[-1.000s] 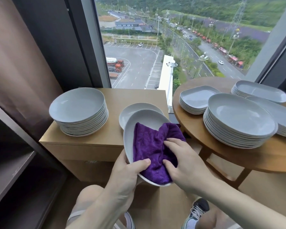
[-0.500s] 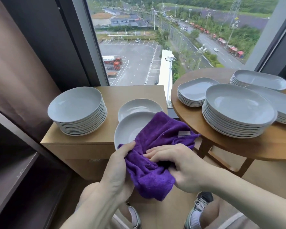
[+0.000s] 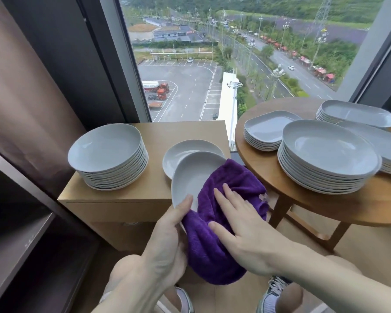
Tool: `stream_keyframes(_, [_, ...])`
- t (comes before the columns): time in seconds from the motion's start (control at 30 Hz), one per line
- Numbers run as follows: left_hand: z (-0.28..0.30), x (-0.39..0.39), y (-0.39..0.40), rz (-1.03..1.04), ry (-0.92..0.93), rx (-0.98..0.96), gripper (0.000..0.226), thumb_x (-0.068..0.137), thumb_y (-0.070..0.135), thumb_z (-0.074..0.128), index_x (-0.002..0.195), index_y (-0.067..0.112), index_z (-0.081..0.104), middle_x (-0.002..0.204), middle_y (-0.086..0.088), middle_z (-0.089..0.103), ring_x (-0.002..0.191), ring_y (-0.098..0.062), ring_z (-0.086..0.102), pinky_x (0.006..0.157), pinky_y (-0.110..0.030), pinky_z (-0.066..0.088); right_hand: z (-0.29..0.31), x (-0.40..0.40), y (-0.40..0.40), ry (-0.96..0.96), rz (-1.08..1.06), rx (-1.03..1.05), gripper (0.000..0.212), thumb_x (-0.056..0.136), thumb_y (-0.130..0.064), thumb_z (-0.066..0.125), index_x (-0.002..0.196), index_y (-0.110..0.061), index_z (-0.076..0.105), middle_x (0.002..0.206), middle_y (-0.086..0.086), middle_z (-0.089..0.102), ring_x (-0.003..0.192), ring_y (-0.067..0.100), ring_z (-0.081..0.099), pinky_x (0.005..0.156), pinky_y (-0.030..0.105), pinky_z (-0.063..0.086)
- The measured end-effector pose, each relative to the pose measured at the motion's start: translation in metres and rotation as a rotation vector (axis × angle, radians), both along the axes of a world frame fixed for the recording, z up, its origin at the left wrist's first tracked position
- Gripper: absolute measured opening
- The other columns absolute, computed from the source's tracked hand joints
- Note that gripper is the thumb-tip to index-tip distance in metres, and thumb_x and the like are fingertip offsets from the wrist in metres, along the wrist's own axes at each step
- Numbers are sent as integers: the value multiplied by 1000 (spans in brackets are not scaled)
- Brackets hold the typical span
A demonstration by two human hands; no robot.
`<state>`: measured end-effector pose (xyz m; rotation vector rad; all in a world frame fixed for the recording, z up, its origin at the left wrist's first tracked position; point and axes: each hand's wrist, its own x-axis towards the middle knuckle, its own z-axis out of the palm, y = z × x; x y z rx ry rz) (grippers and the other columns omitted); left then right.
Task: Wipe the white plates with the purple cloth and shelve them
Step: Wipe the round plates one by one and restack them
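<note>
My left hand (image 3: pixel 167 236) grips the near rim of the round white ceramic plate (image 3: pixel 190 175), thumb over the edge. My right hand (image 3: pixel 239 224) lies flat, fingers straight, pressing the fuzzy purple cloth (image 3: pixel 215 251) onto the plate's face. Half a second ago the cloth was bunched between both hands over a level plate; now the plate is tilted up toward me and the cloth is spread under my palm, draping off the lower edge. I read that as another wiping pass under way, so shelving this one is not yet due.

The plate hangs in front of the low wooden cabinet surface (image 3: pixel 145 190), above a single white plate (image 3: pixel 174 154) and beside a stack of round white plates (image 3: pixel 108 157). More stacks of white plates (image 3: pixel 325 154) wait on the round wooden table (image 3: pixel 325 206). The dark shelf unit (image 3: pixel 16 240) stands left.
</note>
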<state>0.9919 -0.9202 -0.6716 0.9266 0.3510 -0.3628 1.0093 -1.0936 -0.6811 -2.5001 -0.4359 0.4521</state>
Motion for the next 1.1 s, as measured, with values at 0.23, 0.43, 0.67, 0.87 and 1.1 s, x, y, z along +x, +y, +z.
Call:
stream_keyframes(0.23, [2, -5, -7, -80, -104, 47, 46, 94, 33, 57, 132, 9, 69, 131, -17, 71, 120, -29, 69, 104, -45, 56, -6, 6, -2, -94, -94, 166, 80, 92, -52, 33, 160, -45, -8, 166, -21, -23, 152, -1, -22, 128, 32, -7])
stream_keyframes(0.43, [-6, -7, -14, -188, -175, 58, 77, 77, 51, 86, 136, 6, 64, 137, -22, 66, 129, -35, 63, 112, -51, 48, 0, 2, 2, -188, -3, 349, 75, 90, -28, 35, 153, -57, 7, 163, -37, -8, 151, -9, -13, 127, 30, -8])
stream_keyframes(0.67, [1, -5, -8, -160, -79, -47, 71, 101, 67, 38, 147, 15, 55, 143, -12, 64, 134, -25, 60, 113, -41, 48, 6, -3, 1, -115, 196, 366, 78, 85, -12, 41, 154, -47, 32, 160, -38, 21, 152, -9, 9, 129, 33, 5])
stream_keyframes(0.87, [-1, 3, 0, -57, -6, -48, 77, 102, 66, 34, 133, 4, 67, 129, -22, 70, 121, -34, 68, 105, -47, 48, 6, -3, -3, -90, 298, 352, 76, 77, -7, 41, 145, -38, 55, 148, -34, 48, 145, -8, 32, 125, 29, 19])
stream_keyframes(1.1, [9, 15, 19, 156, -69, 134, 61, 104, 64, 35, 137, 22, 64, 127, -8, 74, 116, -28, 72, 101, -45, 50, 19, 6, -12, -282, 290, 247, 52, 66, -15, 41, 105, -29, 73, 102, -18, 71, 98, 3, 65, 91, 28, 50])
